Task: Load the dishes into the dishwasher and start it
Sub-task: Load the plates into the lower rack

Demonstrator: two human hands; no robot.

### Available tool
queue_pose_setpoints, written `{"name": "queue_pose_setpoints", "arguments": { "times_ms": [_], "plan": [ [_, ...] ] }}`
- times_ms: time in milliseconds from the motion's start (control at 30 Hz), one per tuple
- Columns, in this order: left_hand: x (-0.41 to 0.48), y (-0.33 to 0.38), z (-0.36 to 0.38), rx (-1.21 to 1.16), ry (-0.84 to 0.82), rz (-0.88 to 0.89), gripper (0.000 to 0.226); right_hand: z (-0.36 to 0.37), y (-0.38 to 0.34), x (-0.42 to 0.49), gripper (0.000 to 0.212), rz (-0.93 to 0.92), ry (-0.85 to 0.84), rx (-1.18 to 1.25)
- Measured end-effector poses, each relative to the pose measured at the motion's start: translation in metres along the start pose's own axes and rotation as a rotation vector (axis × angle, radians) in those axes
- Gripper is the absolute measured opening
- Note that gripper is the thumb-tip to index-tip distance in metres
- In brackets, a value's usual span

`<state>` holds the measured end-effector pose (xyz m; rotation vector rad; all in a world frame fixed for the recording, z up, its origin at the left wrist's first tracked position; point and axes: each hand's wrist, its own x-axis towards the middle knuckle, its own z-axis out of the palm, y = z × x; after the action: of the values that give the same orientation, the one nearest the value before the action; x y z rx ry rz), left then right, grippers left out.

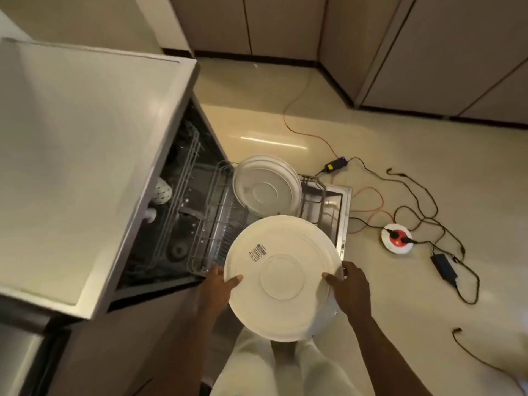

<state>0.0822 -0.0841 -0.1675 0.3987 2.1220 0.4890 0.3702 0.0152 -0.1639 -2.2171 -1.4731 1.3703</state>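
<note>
Both hands hold one white plate [285,310] at lower center of frame, underside toward the camera, with a barcode sticker [258,252] upper left on it. Left hand [218,284] grips the plate's left rim, thumb on the underside, fingers behind. Right hand [350,284] grips the right rim the same way. The plate is above the near end of the pulled-out lower rack [210,224], not in it.

Dishwasher [171,244] is open at center frame, its door [344,207] lying flat. A few white plates [267,185] stand tilted at the rack's far end, touching each other. A patterned cup [161,191] sits deeper inside on the left.

The desk [80,167] fills the left of frame. On the floor [428,144] to the right: a round red-and-white socket reel [396,238], an orange cable [300,130], black cables, a black adapter [337,163] and a second adapter [444,268]. Cabinet doors [285,24] run along the top. White trousers [257,367] at bottom center.
</note>
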Motion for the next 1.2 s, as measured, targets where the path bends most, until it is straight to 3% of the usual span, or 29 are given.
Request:
{"name": "queue_pose_setpoints", "arguments": {
  "times_ms": [200, 333, 533, 767, 1200],
  "plan": [
    [0.092, 0.011, 0.015, 0.088, -0.066, -0.004, 0.035, 0.038, -0.002, 0.056, 0.055, 0.047, 0.039, -0.01],
    [0.166, 0.028, 0.025, 0.18, -0.044, 0.056, 0.039, 0.072, -0.017, 0.106, 0.046, 0.041, 0.089, -0.015],
    [0.264, 0.088, 0.029, 0.151, 0.064, 0.193, 0.047, 0.111, -0.049, 0.198, 0.04, -0.061, 0.161, 0.042],
    [0.357, 0.147, 0.034, 0.062, 0.134, 0.338, 0.035, 0.137, -0.088, 0.275, 0.04, -0.15, 0.229, 0.082],
    [0.416, 0.12, 0.053, 0.035, 0.132, 0.271, 0.037, 0.173, -0.074, 0.3, 0.039, -0.131, 0.187, 0.032]
  ]
}}
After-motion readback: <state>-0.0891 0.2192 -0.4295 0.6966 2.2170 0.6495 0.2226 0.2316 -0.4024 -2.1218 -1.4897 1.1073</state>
